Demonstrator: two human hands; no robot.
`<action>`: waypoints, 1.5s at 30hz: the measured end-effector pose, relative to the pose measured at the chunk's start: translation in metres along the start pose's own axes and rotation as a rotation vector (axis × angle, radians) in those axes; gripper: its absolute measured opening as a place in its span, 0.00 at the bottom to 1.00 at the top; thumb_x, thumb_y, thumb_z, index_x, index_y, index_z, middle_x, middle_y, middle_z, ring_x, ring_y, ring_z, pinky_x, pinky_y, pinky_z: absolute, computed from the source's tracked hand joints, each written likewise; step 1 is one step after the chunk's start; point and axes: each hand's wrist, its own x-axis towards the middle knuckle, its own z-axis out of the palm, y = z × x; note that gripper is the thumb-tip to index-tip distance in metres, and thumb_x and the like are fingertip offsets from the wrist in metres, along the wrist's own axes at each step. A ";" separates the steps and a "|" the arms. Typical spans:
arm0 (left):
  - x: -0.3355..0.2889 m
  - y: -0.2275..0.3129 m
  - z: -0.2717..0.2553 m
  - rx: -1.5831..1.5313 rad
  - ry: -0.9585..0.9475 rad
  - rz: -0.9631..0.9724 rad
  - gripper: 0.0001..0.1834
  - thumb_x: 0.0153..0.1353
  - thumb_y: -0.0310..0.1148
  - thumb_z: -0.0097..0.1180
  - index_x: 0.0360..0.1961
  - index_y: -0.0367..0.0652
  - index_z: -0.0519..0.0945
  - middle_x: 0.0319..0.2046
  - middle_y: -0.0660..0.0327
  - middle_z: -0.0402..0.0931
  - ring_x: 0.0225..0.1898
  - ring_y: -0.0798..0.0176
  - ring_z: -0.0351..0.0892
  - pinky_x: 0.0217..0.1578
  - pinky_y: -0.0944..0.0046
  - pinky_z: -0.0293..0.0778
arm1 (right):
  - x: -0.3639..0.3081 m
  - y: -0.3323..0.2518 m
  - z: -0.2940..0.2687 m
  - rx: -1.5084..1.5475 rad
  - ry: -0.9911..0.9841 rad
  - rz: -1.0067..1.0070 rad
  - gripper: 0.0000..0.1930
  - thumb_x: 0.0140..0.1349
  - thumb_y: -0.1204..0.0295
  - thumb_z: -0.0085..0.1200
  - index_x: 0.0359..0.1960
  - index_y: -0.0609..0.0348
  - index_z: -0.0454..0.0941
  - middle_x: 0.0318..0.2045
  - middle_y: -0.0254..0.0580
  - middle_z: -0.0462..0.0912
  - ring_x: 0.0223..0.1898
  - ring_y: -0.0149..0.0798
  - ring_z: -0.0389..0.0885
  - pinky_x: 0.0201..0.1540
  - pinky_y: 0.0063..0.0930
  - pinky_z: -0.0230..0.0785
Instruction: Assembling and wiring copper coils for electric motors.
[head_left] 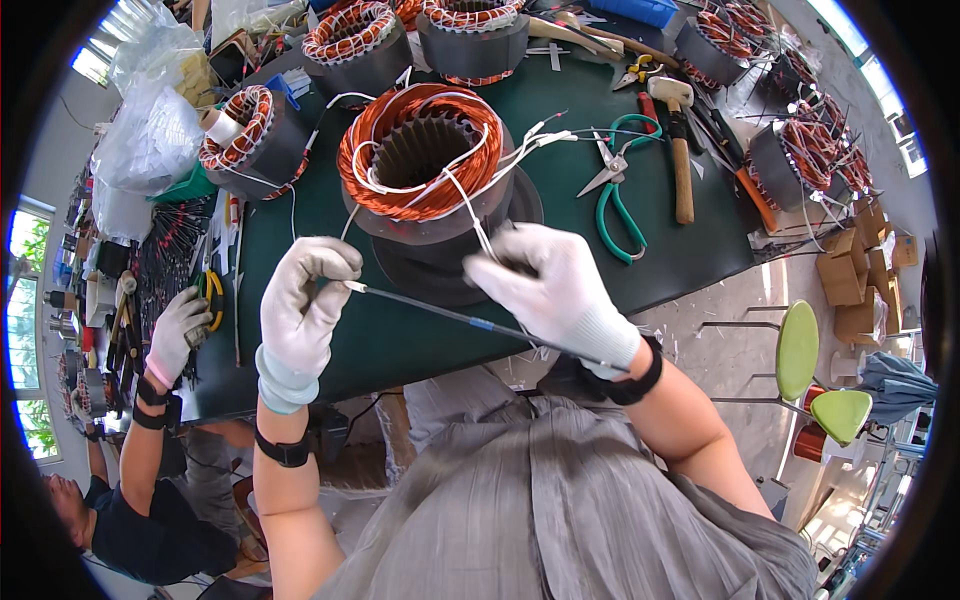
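Note:
A motor stator (pixel 440 215) with a ring of copper windings (pixel 370 190) stands in front of me on a dark round base. White cord and white-sleeved leads cross the windings and come off their right side. My left hand (pixel 305 300), in a white glove, is closed at the white tip of a thin dark rod (pixel 440 309) with a blue band. A thin white cord runs from the stator towards these fingers. The rod slants down right, across the cuff of my gloved right hand (pixel 555 285). That hand is closed on the white cord (pixel 470 205) hanging from the windings; its fingertips are partly blurred.
Teal-handled scissors (pixel 612 180) and a hammer (pixel 681 150) lie right of the stator. More wound stators (pixel 262 150) stand left, behind and far right on the green tabletop (pixel 660 265). A co-worker's gloved hand (pixel 180 330) is at the left, near yellow-handled scissors (pixel 213 300). Green stools (pixel 797 350) stand at right.

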 end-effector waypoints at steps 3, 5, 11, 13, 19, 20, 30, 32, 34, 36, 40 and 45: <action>0.001 0.002 -0.004 0.017 0.026 0.007 0.07 0.69 0.28 0.56 0.39 0.34 0.75 0.43 0.56 0.75 0.41 0.69 0.73 0.46 0.69 0.70 | -0.023 0.014 -0.020 0.072 -0.091 0.196 0.12 0.62 0.67 0.65 0.32 0.66 0.83 0.25 0.41 0.80 0.25 0.31 0.79 0.30 0.27 0.69; 0.001 0.001 -0.003 0.021 0.024 0.002 0.07 0.69 0.28 0.56 0.39 0.34 0.75 0.43 0.56 0.75 0.41 0.69 0.73 0.46 0.69 0.70 | -0.029 0.024 -0.036 0.046 -0.158 0.216 0.09 0.62 0.68 0.65 0.36 0.63 0.84 0.27 0.37 0.79 0.24 0.30 0.75 0.31 0.25 0.69; -0.001 0.000 -0.001 -0.020 0.045 -0.019 0.04 0.66 0.24 0.54 0.39 0.34 0.75 0.44 0.56 0.75 0.41 0.69 0.73 0.47 0.69 0.70 | -0.020 0.004 -0.036 -0.160 0.246 -0.042 0.14 0.55 0.69 0.70 0.43 0.52 0.84 0.33 0.35 0.79 0.30 0.32 0.79 0.33 0.25 0.72; 0.001 0.002 -0.001 -0.036 0.046 -0.014 0.04 0.65 0.23 0.54 0.39 0.33 0.75 0.44 0.56 0.76 0.41 0.69 0.73 0.47 0.69 0.71 | 0.000 -0.001 -0.020 -0.178 0.337 -0.246 0.14 0.52 0.73 0.71 0.42 0.55 0.85 0.33 0.35 0.80 0.31 0.32 0.79 0.34 0.25 0.73; 0.001 0.008 0.008 0.054 0.219 -0.051 0.06 0.61 0.18 0.50 0.39 0.36 0.76 0.50 0.54 0.73 0.44 0.69 0.72 0.49 0.68 0.70 | 0.012 0.002 -0.001 0.526 0.263 -0.200 0.05 0.62 0.75 0.64 0.39 0.59 0.84 0.41 0.42 0.84 0.33 0.27 0.79 0.34 0.23 0.73; 0.001 0.010 0.007 0.056 0.220 -0.048 0.06 0.61 0.18 0.50 0.39 0.36 0.76 0.50 0.54 0.73 0.44 0.69 0.72 0.49 0.68 0.70 | 0.008 0.003 -0.006 0.887 0.234 -0.013 0.05 0.65 0.72 0.62 0.38 0.60 0.83 0.46 0.44 0.85 0.27 0.25 0.77 0.30 0.21 0.71; 0.000 0.006 -0.015 0.417 0.229 0.012 0.05 0.61 0.19 0.52 0.37 0.35 0.77 0.48 0.53 0.76 0.41 0.66 0.75 0.46 0.65 0.74 | -0.004 0.041 -0.034 1.811 -0.352 0.307 0.14 0.76 0.64 0.47 0.57 0.57 0.75 0.38 0.28 0.83 0.16 0.17 0.56 0.20 0.15 0.47; 0.002 0.009 -0.017 0.443 0.201 -0.001 0.05 0.61 0.19 0.53 0.37 0.35 0.77 0.48 0.53 0.77 0.40 0.66 0.75 0.45 0.65 0.73 | -0.005 0.037 -0.038 1.788 -0.298 0.325 0.15 0.76 0.65 0.46 0.58 0.57 0.74 0.38 0.28 0.83 0.16 0.17 0.56 0.20 0.15 0.48; 0.004 0.011 -0.018 0.465 0.176 -0.015 0.04 0.61 0.19 0.53 0.37 0.35 0.77 0.47 0.54 0.77 0.40 0.65 0.75 0.45 0.65 0.73 | -0.010 0.027 -0.042 1.760 -0.246 0.346 0.16 0.76 0.65 0.46 0.60 0.58 0.73 0.38 0.28 0.83 0.17 0.17 0.56 0.20 0.15 0.48; 0.006 0.017 -0.019 0.574 0.186 0.038 0.04 0.60 0.19 0.54 0.37 0.35 0.77 0.47 0.54 0.77 0.39 0.65 0.74 0.44 0.66 0.73 | -0.020 0.005 -0.045 1.432 -0.108 0.388 0.17 0.75 0.66 0.48 0.60 0.59 0.74 0.41 0.31 0.84 0.19 0.16 0.60 0.22 0.13 0.50; -0.001 0.037 0.007 0.661 0.158 0.088 0.07 0.57 0.16 0.54 0.36 0.37 0.77 0.48 0.55 0.77 0.37 0.67 0.73 0.44 0.65 0.74 | -0.035 -0.043 -0.041 -0.304 0.213 -0.340 0.14 0.59 0.83 0.60 0.47 0.61 0.86 0.43 0.41 0.85 0.44 0.33 0.83 0.46 0.26 0.76; 0.014 0.052 0.032 0.658 0.131 0.254 0.09 0.54 0.21 0.64 0.37 0.40 0.84 0.43 0.53 0.81 0.43 0.51 0.82 0.45 0.57 0.76 | 0.004 -0.055 -0.052 -0.240 0.256 -0.473 0.15 0.59 0.89 0.55 0.45 0.66 0.86 0.46 0.47 0.82 0.44 0.38 0.83 0.49 0.25 0.73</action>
